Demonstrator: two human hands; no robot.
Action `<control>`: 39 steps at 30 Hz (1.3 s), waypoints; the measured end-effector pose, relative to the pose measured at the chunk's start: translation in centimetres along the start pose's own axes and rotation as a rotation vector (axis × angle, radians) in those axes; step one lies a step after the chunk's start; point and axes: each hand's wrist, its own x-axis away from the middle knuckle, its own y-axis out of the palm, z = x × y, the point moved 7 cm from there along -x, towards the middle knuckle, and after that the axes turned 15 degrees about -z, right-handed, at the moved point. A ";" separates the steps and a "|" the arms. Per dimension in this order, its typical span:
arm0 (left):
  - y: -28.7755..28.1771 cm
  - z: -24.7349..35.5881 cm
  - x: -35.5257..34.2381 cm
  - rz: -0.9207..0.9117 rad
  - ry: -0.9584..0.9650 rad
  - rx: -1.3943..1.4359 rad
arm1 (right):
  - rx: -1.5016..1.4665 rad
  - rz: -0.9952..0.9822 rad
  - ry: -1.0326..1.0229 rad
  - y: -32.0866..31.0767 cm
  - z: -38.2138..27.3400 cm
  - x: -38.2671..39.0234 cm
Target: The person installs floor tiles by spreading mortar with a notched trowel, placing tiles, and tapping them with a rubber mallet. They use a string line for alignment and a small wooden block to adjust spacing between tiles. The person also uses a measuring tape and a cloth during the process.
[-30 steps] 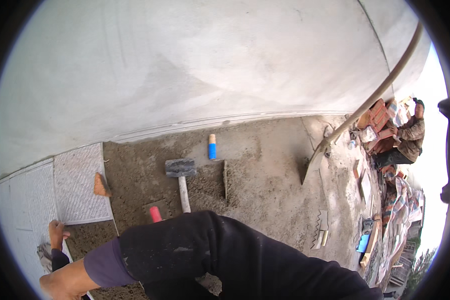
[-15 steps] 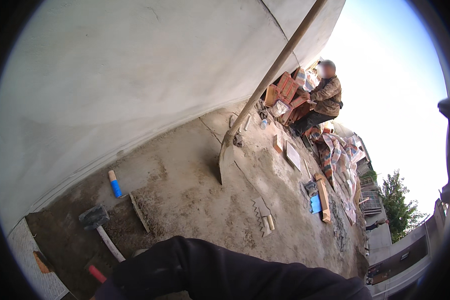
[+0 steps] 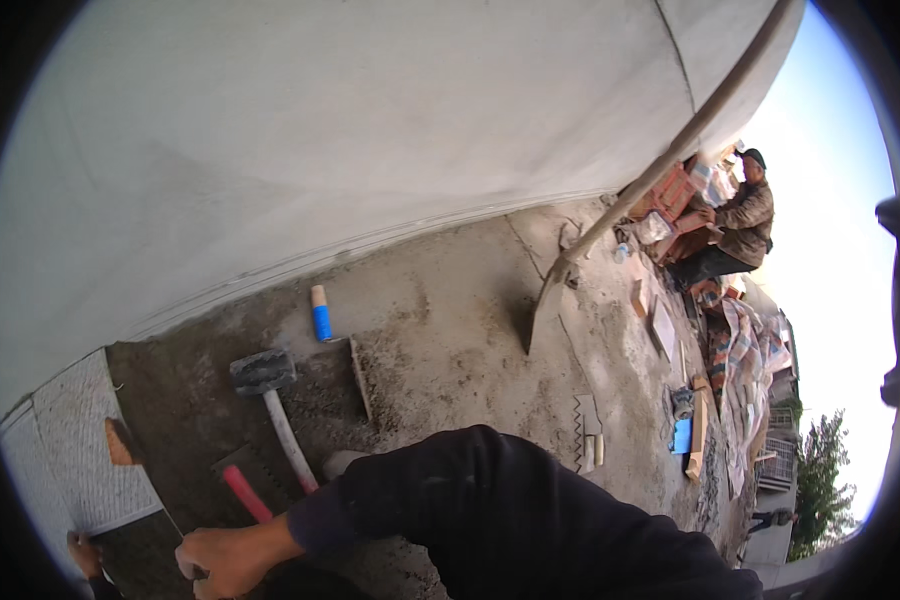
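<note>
My left hand (image 3: 85,550), small at the lower left, is at the lower edge of white textured tiles (image 3: 80,440); its grip is unclear. Right of it my right hand (image 3: 225,560) has its fingers curled at a thin line running down beside the tile edge; what they hold is hidden. An orange triangular piece (image 3: 122,442) lies on the tiles. Dark mortar surrounds a red-handled tool (image 3: 245,490) and a mallet (image 3: 262,371) with a dark head and pale handle. Beyond them lies a blue and wooden cylindrical handle (image 3: 321,318).
A shovel (image 3: 620,210) slants up along the pale wall (image 3: 350,120). A notched trowel (image 3: 588,435), wood (image 3: 695,430) and plastic sheeting (image 3: 745,370) lie to the right. A co-worker (image 3: 740,220) bends at stacked red boxes (image 3: 670,190); another person (image 3: 770,520) is farther off.
The view swung right, then partly back. My right hand has come into clear sight at the lower left, closer to the tiles; my left hand appears lower in the picture than a second ago.
</note>
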 end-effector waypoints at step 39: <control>-0.4 -3.3 2.7 0.073 0.057 0.003 | 1.380 0.306 0.586 -6.3 1.3 25.8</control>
